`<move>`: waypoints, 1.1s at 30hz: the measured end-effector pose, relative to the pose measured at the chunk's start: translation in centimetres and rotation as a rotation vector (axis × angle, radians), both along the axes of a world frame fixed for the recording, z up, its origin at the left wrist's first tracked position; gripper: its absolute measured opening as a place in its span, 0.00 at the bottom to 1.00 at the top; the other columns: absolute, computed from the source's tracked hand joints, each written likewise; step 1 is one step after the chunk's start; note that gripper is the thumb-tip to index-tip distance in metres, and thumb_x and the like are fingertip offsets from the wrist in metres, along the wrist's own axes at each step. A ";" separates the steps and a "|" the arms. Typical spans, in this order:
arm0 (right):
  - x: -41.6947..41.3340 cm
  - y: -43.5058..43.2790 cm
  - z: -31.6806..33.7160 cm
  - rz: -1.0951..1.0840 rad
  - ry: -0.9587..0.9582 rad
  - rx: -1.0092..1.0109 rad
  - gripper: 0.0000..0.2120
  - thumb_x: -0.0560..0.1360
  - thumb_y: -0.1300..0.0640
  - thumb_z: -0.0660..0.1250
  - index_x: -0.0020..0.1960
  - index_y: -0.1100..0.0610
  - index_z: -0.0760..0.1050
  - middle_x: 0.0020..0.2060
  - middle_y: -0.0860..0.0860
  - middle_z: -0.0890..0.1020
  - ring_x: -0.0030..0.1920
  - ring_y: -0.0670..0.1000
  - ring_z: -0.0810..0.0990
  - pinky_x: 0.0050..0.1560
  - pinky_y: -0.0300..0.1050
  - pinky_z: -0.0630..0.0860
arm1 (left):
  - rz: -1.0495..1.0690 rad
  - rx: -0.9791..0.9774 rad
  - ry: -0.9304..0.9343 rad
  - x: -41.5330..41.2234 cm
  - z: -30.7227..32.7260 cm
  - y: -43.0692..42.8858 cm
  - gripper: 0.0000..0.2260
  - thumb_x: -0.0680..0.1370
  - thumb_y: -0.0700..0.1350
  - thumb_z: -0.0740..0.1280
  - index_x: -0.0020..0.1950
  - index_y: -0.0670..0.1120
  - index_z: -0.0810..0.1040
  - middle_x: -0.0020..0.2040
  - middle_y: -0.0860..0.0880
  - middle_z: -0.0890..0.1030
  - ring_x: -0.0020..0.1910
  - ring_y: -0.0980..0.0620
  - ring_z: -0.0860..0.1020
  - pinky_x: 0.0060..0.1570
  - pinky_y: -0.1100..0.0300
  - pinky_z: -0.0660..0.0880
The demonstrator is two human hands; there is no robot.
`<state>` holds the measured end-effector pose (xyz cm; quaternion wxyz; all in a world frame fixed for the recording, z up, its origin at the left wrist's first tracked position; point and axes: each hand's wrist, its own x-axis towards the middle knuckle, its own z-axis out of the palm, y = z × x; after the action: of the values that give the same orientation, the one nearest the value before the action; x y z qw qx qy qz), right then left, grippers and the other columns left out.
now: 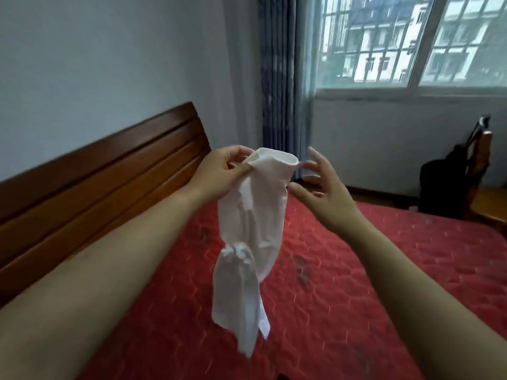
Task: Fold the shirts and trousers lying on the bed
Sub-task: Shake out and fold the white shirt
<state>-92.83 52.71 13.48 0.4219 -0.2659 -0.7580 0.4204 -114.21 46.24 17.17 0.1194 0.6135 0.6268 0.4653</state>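
Observation:
A white garment (pixel 252 215) hangs in the air above the bed, bunched and twisted, its round hemmed opening at the top and its loose end dangling toward the red quilted bedspread (pixel 356 270). My left hand (pixel 219 171) pinches the opening's left edge between thumb and fingers. My right hand (pixel 321 185) hovers just right of the opening with fingers spread and relaxed, fingertips close to the fabric's rim, holding nothing.
A dark wooden headboard (pixel 96 182) runs along the left wall. Blue curtains (pixel 279 78) and a barred window (pixel 411 42) stand behind. A black bag (pixel 444 185) leans on a wooden chair at the right, beyond the bed's far edge.

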 end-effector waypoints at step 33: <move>-5.5 -7.8 2.3 -0.816 -0.091 0.219 0.03 0.76 0.59 0.65 0.46 0.56 0.77 0.44 0.49 0.80 0.43 0.35 0.75 0.45 0.26 0.68 | -0.364 -0.123 -0.057 -6.4 -13.2 -1.8 0.03 0.77 0.40 0.65 0.43 0.45 0.77 0.38 0.49 0.78 0.36 0.53 0.75 0.34 0.63 0.69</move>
<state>-98.32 44.88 15.73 0.5455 -0.5160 -0.6487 0.1238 -120.64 44.42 4.00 0.2563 0.6948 0.5292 0.4141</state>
